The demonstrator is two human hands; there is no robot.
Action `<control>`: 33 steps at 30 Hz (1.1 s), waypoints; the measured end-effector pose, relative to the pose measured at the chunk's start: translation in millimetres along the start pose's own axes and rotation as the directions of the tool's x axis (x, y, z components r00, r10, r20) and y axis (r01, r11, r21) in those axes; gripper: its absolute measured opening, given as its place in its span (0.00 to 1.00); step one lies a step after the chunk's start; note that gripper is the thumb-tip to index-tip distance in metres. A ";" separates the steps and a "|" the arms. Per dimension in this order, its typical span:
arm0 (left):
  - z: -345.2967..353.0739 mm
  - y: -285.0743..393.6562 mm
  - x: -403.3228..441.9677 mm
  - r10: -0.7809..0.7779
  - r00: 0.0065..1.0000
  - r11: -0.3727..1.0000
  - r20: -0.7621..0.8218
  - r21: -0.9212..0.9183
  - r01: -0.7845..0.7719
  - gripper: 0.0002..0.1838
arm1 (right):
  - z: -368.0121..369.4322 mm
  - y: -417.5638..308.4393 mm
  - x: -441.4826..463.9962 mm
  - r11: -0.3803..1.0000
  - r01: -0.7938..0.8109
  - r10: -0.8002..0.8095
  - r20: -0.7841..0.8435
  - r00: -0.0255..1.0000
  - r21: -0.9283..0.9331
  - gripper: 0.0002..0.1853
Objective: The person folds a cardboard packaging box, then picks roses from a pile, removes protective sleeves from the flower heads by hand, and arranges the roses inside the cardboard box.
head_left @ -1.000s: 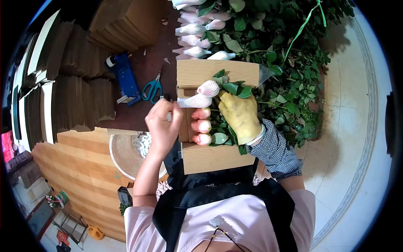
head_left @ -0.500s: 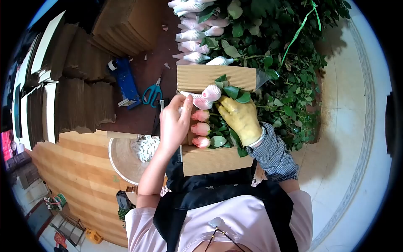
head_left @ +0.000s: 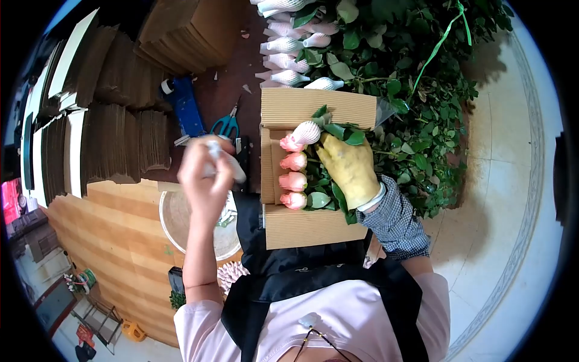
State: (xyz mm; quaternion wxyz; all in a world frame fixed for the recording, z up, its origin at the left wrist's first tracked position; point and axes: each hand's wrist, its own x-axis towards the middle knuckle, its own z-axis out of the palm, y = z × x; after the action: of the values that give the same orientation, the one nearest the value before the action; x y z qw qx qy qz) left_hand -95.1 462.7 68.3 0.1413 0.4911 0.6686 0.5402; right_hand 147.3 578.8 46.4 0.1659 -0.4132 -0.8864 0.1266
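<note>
My left hand (head_left: 208, 172), bare and blurred by motion, is closed on a white foam net sleeve (head_left: 236, 171), left of an open cardboard box (head_left: 316, 232). My right hand (head_left: 347, 170), in a yellow glove, is closed around rose stems just below the flower heads, over the box; its fingertips are partly hidden by leaves. Several pink roses (head_left: 293, 181) line up in the box with bare blooms. At the top of that row a bare pink rose (head_left: 292, 142) lies beside a rose head in a white foam net (head_left: 307, 132).
Beyond the box lie several foam-netted roses (head_left: 283, 45) and a big heap of leafy stems (head_left: 416, 108). Teal scissors (head_left: 225, 125), a blue tape dispenser (head_left: 186, 107) and cardboard stacks (head_left: 123, 142) are at left. A round tub (head_left: 172, 226) with white pieces stands below my left hand.
My left hand has pulled the foam net sleeve off the upper rose and moved left with it, baring the pink bloom. My right hand stays at the stems.
</note>
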 end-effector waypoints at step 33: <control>-175.6 -177.0 -216.8 -0.810 0.583 0.438 -0.064 0.595 0.674 0.49 | -18.3 11.3 -7.9 0.987 0.114 -0.122 0.065 0.990 0.117 0.12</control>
State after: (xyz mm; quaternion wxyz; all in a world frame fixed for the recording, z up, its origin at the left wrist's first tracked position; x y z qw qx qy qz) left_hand -207.1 196.4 -92.1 0.2908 0.2213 0.9205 0.1385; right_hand 167.2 581.3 57.6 0.1641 -0.3449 -0.9063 0.1811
